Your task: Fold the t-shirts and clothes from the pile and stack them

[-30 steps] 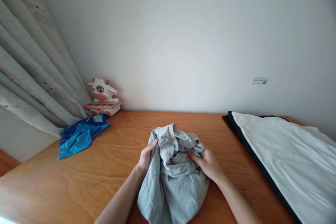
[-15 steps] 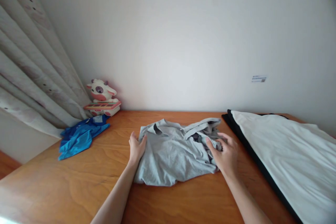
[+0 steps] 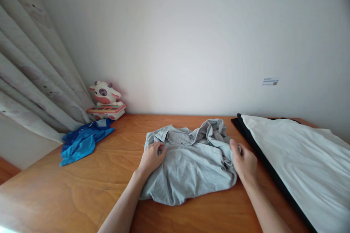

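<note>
A crumpled grey shirt (image 3: 188, 171) lies on the wooden table (image 3: 109, 185), its collar at the far side and a bunched part at the far right. My left hand (image 3: 153, 157) rests on the shirt's left part near the collar, its fingers curled against the cloth. At the right edge of the shirt, my right hand (image 3: 244, 160) is closed on the fabric, thumb on top.
A blue garment (image 3: 84, 142) lies at the back left beside a cow-shaped toy keyboard (image 3: 106, 107) and a curtain (image 3: 35, 72). On the right are a white cloth (image 3: 298, 153) and a black one (image 3: 273, 174) under it. A wall stands behind.
My left hand has moved right onto the shirt and its fingers have curled. My right hand has moved right, pulling the shirt's edge outward. The dark gaps in the cloth no longer show.
</note>
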`<state>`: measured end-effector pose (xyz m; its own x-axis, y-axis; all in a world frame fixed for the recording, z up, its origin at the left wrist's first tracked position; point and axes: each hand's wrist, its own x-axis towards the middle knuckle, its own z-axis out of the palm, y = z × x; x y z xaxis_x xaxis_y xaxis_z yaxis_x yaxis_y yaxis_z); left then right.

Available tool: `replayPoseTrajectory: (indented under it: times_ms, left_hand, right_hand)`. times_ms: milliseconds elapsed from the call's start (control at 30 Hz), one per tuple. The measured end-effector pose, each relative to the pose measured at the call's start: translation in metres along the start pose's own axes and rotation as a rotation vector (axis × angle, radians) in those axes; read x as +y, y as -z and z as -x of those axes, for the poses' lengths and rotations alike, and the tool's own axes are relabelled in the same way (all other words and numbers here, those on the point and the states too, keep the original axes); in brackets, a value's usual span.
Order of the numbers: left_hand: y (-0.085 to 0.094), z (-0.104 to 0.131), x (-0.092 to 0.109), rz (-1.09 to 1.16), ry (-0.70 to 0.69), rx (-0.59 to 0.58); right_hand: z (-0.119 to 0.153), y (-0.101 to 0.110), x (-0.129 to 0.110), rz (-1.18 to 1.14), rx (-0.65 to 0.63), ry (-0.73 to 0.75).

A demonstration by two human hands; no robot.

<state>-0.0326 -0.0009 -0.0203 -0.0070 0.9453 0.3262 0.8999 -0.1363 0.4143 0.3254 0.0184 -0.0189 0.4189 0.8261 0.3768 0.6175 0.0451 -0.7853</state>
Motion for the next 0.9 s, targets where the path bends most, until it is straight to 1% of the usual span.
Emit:
replayPoseTrajectory:
  times_ms: [33, 100, 167, 200, 267, 333, 367, 433, 500, 533, 567, 600, 633, 700, 767, 800, 833, 867, 900]
  left_hand:
    - [0.001, -0.001, -0.002, 0.004, 0.030, 0.013]
    - [0.000, -0.002, -0.007, -0.046, 0.082, 0.109]
    - [-0.002, -0.002, -0.012, -0.128, 0.114, 0.222]
    - [-0.003, -0.002, -0.015, -0.154, 0.137, 0.242]
    - [-0.005, -0.002, -0.020, -0.155, 0.182, 0.194]
    - [-0.006, -0.003, -0.022, -0.119, 0.196, 0.134]
    - [-0.005, -0.005, -0.022, -0.092, 0.196, 0.137]
    - [-0.003, -0.008, -0.017, -0.009, 0.191, 0.220]
    - [0.003, -0.010, -0.005, 0.156, 0.165, 0.329]
    - [0.006, -0.009, 0.005, 0.274, 0.136, 0.351]
    - [0.010, -0.007, 0.016, 0.409, 0.097, 0.326]
    - [0.015, -0.003, 0.029, 0.551, 0.050, 0.248]
    - [0.020, 0.002, 0.043, 0.688, 0.001, 0.115]
    - [0.029, 0.017, 0.070, 0.908, -0.083, -0.254]
    - [0.035, 0.031, 0.091, 1.039, -0.160, -0.606]
    - [0.037, 0.037, 0.099, 1.086, -0.197, -0.752]
    - [0.037, 0.040, 0.104, 1.128, -0.222, -0.861]
    - [0.037, 0.042, 0.106, 1.166, -0.231, -0.920]
    - [0.036, 0.042, 0.106, 1.201, -0.219, -0.912]
  right_hand:
    - [-0.003, 0.002, 0.004, 0.012, 0.032, -0.012]
    - [-0.005, 0.003, 0.011, 0.034, 0.053, 0.037]
    - [-0.004, -0.001, 0.013, 0.038, 0.047, 0.192]
    - [-0.002, -0.003, 0.012, 0.041, 0.038, 0.288]
    - [0.003, -0.009, 0.008, 0.064, 0.011, 0.462]
    - [0.009, -0.015, 0.003, 0.117, -0.016, 0.571]
    - [0.011, -0.017, 0.001, 0.142, -0.027, 0.606]
    - [0.015, -0.020, -0.003, 0.178, -0.028, 0.646]
    - [0.018, -0.022, -0.005, 0.206, -0.016, 0.655]
    - [0.018, -0.022, -0.006, 0.212, -0.013, 0.654]
    - [0.019, -0.022, -0.007, 0.208, -0.016, 0.658]
    - [0.019, -0.021, -0.007, 0.195, -0.029, 0.670]
    - [0.019, -0.021, -0.008, 0.176, -0.056, 0.695]
    - [0.019, -0.019, -0.009, 0.141, -0.148, 0.766]
    - [0.021, -0.017, -0.010, 0.148, -0.262, 0.821]
    - [0.022, -0.017, -0.011, 0.161, -0.304, 0.831]
    - [0.023, -0.017, -0.011, 0.169, -0.329, 0.829]
    - [0.023, -0.017, -0.011, 0.165, -0.337, 0.815]
    - [0.023, -0.018, -0.012, 0.137, -0.336, 0.791]
